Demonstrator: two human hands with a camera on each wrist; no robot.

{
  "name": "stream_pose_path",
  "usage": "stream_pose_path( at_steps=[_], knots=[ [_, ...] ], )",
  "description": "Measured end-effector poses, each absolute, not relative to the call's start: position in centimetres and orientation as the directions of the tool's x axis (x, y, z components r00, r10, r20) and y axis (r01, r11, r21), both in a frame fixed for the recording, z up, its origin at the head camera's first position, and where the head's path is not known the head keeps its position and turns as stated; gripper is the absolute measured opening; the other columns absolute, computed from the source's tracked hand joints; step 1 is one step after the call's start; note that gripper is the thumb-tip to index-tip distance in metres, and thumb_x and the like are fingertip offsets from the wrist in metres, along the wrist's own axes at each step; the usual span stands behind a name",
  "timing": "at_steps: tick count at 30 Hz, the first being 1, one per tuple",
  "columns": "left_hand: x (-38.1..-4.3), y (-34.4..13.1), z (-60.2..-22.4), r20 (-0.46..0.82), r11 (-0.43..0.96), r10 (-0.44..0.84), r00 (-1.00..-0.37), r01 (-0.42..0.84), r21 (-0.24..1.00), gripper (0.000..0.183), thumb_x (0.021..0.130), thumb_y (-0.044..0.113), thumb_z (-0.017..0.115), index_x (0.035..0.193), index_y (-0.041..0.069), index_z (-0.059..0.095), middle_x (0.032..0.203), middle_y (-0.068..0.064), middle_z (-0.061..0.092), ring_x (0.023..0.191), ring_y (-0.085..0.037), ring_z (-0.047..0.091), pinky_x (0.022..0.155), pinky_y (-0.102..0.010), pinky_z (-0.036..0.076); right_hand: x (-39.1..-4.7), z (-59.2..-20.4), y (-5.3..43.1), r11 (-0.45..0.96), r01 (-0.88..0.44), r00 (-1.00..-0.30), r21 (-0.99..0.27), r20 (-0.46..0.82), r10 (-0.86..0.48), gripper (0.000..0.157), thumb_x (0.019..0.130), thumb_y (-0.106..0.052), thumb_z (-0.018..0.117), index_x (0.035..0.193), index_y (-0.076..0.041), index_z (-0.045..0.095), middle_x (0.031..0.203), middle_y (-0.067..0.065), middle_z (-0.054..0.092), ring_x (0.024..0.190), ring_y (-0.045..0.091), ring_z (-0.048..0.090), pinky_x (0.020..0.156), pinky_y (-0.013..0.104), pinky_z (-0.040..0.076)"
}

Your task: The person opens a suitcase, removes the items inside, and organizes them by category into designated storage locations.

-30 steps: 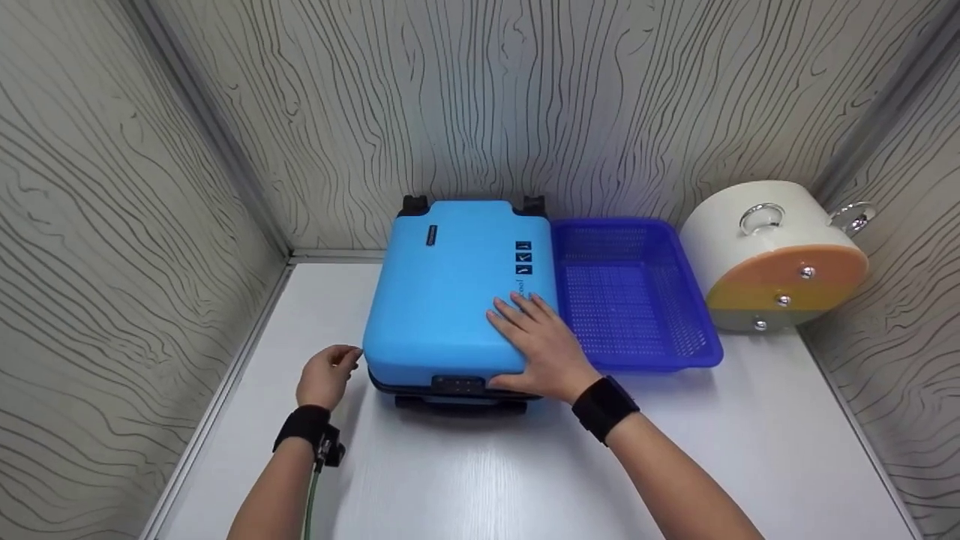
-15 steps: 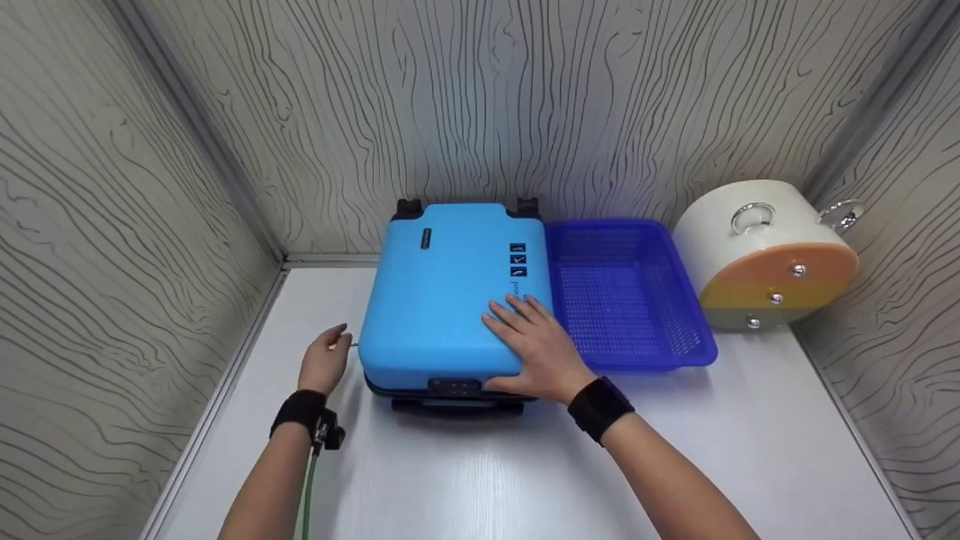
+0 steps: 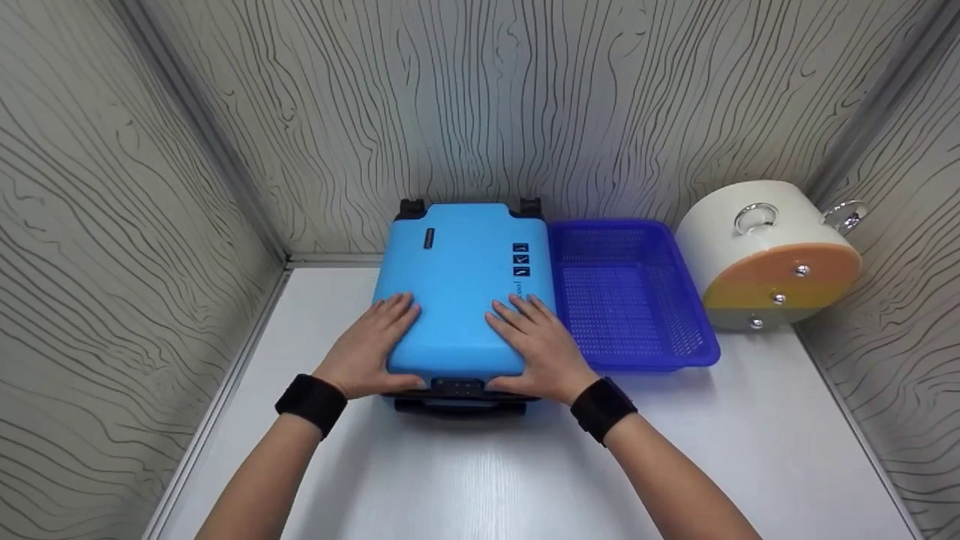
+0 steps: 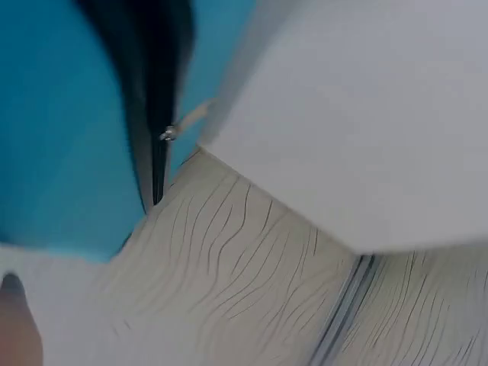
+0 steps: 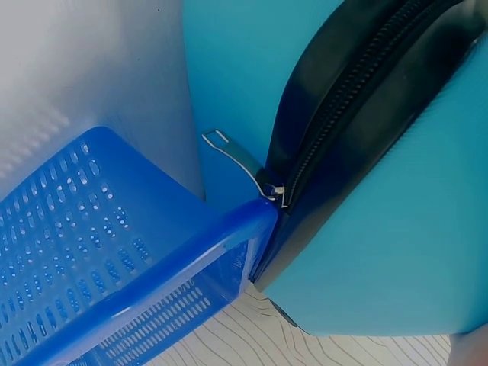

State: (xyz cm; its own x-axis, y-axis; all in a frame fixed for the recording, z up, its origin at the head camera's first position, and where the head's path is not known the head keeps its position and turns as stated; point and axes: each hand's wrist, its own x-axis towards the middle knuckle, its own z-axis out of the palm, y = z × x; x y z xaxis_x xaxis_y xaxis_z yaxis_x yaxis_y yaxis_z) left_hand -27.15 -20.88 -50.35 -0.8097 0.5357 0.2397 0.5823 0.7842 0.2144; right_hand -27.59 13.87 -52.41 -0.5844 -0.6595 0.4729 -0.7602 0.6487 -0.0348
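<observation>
A light blue hard-shell suitcase (image 3: 457, 285) lies flat on the table, wheels toward the back wall and black carry handle (image 3: 459, 409) toward me. My left hand (image 3: 367, 349) rests on its near left corner, fingers spread over the top and thumb along the front edge. Mirroring it, my right hand (image 3: 544, 351) rests on the near right corner. Between the thumbs sits a black lock (image 3: 457, 387). In the left wrist view a zipper pull (image 4: 194, 116) sticks out from the black side seam. Another zipper pull (image 5: 235, 158) shows in the right wrist view, by the basket's rim.
A blue perforated plastic basket (image 3: 709, 352) stands right against the suitcase's right side. Farther right is a cream rounded container (image 3: 731, 217) with an orange, yellow and green front, round knobs and metal rings. Wood-patterned walls (image 3: 480, 97) enclose the white table (image 3: 480, 487).
My left hand has let go of the zipper pull at the suitcase's left side and moved up and right onto its top. My right hand has stayed in place.
</observation>
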Motion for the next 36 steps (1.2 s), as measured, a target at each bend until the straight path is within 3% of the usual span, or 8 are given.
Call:
stream_pose_path(
  at_steps=[3, 8, 12, 26, 36],
  knots=[
    [-27.0, -20.5, -51.0, 0.194, 0.788, 0.576, -0.794, 0.602, 0.128, 0.12, 0.076, 0.082, 0.068, 0.165, 0.016, 0.022, 0.17, -0.008, 0.016, 0.156, -0.025, 0.009, 0.124, -0.042, 0.012, -27.4, -52.5, 13.8, 0.67, -0.741, -0.606, -0.041, 0.471, -0.641, 0.105, 0.077, -0.077, 0.072, 0.158, -0.016, 0.042, 0.162, 0.007, 0.039, 0.151, 0.033, 0.03, 0.122, 0.055, 0.016],
    [-26.7, -20.5, -51.6, 0.255, 0.792, 0.551, -0.795, 0.594, 0.141, 0.116, 0.075, 0.074, 0.076, 0.163, 0.015, 0.029, 0.168, -0.008, 0.024, 0.156, -0.026, 0.015, 0.124, -0.043, 0.015, -26.5, -52.5, 13.5, 0.732, -0.672, -0.696, -0.113, 0.434, -0.572, 0.106, 0.077, -0.076, 0.072, 0.16, -0.021, 0.038, 0.166, 0.013, 0.028, 0.152, 0.042, 0.019, 0.118, 0.068, 0.013],
    [-25.8, -20.4, -51.8, 0.282, 0.801, 0.526, -0.802, 0.579, 0.152, 0.114, 0.076, 0.073, 0.076, 0.162, 0.014, 0.031, 0.168, -0.007, 0.025, 0.155, -0.026, 0.017, 0.124, -0.044, 0.016, -26.1, -52.4, 13.3, 0.741, -0.653, -0.725, -0.155, 0.413, -0.552, 0.107, 0.077, -0.073, 0.075, 0.161, -0.02, 0.036, 0.166, 0.017, 0.026, 0.152, 0.046, 0.015, 0.117, 0.069, 0.014],
    [-20.2, -17.5, -52.3, 0.365, 0.87, 0.378, -0.851, 0.461, 0.175, 0.11, 0.077, 0.068, 0.079, 0.158, 0.007, 0.038, 0.163, -0.016, 0.033, 0.152, -0.035, 0.025, 0.122, -0.052, 0.021, -27.0, -51.6, 15.3, 0.64, -0.739, -0.672, -0.21, 0.297, -0.679, 0.105, 0.078, -0.068, 0.078, 0.163, -0.029, 0.03, 0.169, 0.007, 0.02, 0.156, 0.037, 0.008, 0.121, 0.061, 0.011],
    [-17.9, -15.6, -52.4, 0.384, 0.925, 0.279, -0.88, 0.354, 0.14, 0.112, 0.075, 0.069, 0.08, 0.156, 0.003, 0.04, 0.159, -0.022, 0.037, 0.148, -0.04, 0.031, 0.119, -0.057, 0.026, -28.0, -51.2, 15.9, 0.58, -0.793, -0.609, -0.186, 0.26, -0.749, 0.103, 0.08, -0.064, 0.079, 0.163, -0.033, 0.027, 0.17, 0.005, 0.019, 0.156, 0.036, 0.008, 0.12, 0.059, 0.02]
  ],
)
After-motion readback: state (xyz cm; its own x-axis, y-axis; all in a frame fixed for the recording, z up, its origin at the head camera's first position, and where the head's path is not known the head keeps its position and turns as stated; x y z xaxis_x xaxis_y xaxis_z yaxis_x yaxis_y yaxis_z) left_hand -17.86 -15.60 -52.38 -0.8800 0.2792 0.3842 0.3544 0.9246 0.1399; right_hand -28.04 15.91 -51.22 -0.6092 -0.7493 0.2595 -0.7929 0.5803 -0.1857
